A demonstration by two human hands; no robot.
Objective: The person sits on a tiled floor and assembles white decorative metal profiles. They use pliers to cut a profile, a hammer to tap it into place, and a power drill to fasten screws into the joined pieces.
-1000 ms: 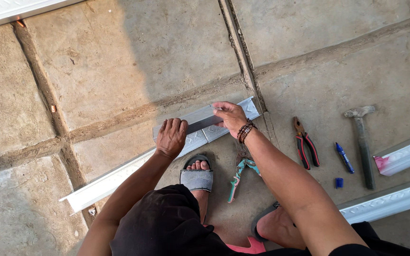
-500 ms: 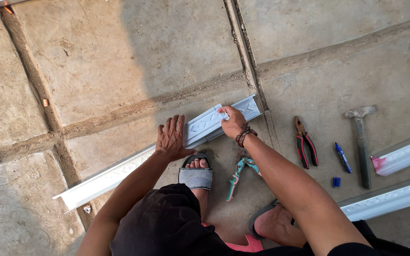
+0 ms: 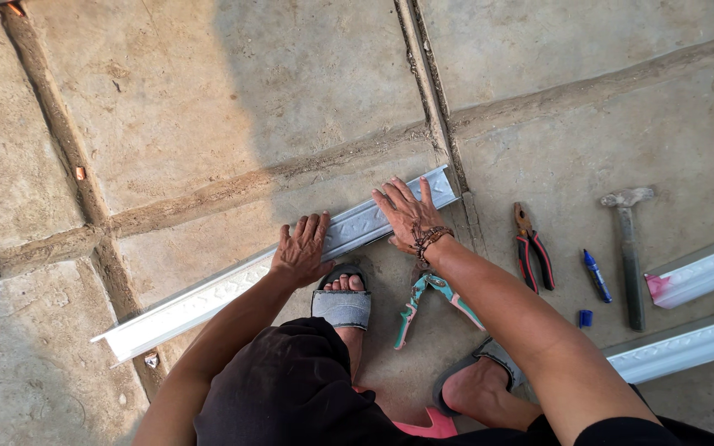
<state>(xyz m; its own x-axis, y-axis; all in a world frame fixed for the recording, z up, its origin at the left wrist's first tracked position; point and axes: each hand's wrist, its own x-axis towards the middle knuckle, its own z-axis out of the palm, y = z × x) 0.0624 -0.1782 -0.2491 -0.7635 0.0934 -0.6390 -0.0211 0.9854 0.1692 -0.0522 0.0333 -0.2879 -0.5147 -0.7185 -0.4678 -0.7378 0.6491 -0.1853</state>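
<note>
A long grey metal strip with a stamped pattern [image 3: 208,293] lies slanted across the concrete floor. My left hand [image 3: 302,250] rests flat on its middle, fingers together. Further right, my right hand [image 3: 406,213], with a bead bracelet on the wrist, presses flat on the strip near its right end, fingers spread. Neither hand holds anything. My sandalled foot [image 3: 342,299] sits just below the strip between the two hands.
Teal-handled snips [image 3: 431,299] lie under my right forearm. To the right are red-handled pliers [image 3: 532,248], a blue marker [image 3: 597,275] with its cap [image 3: 585,318] off, and a hammer [image 3: 628,248]. Two more metal strips [image 3: 704,268] [image 3: 679,347] lie at the far right.
My right hand held a flat piece over the strip's right end; now it lies flat and spread on the strip. My left hand has stayed on the strip's middle.
</note>
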